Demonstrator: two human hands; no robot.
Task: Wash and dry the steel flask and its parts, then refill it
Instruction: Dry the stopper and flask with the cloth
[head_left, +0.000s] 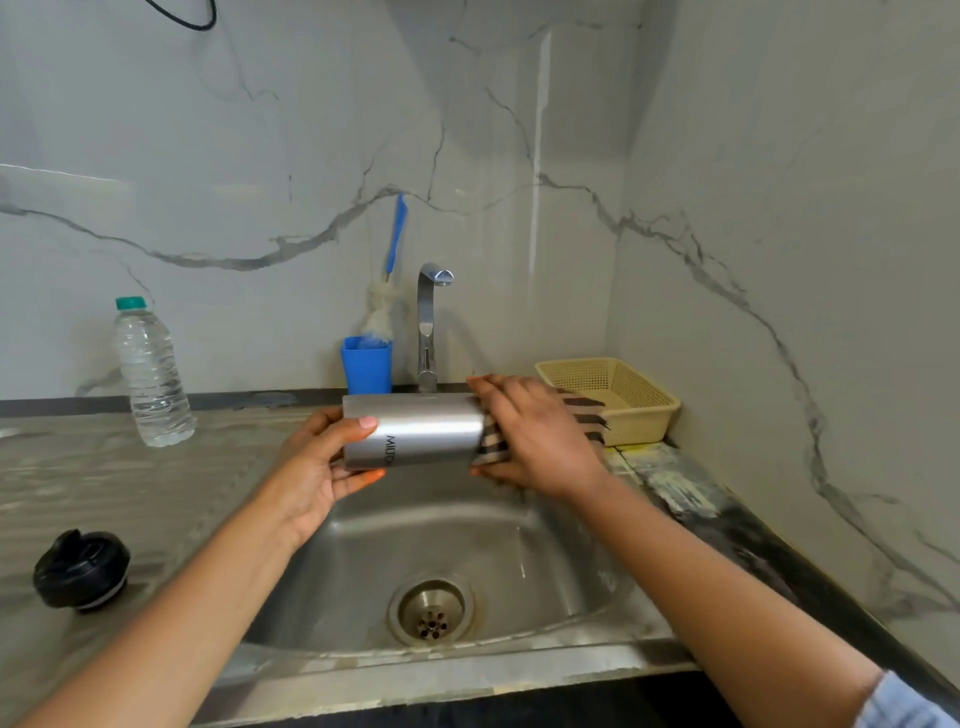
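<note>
Steel sink (519, 545) under flask (426, 431) in left hand (317, 467)

The steel counter (78, 493) carries a water bottle (150, 374), black lid (80, 569), blue cup (366, 366) and yellow basket (649, 421).

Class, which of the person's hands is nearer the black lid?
Left. The left hand grips the flask, right of the lid; the right hand holds a cloth farther right.

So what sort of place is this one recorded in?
Probably a small kitchen or pantry wash-up corner: a steel sink set in a counter, a chrome tap behind it, and a bottle brush standing in a blue cup, all against marble-look wall panels.
</note>
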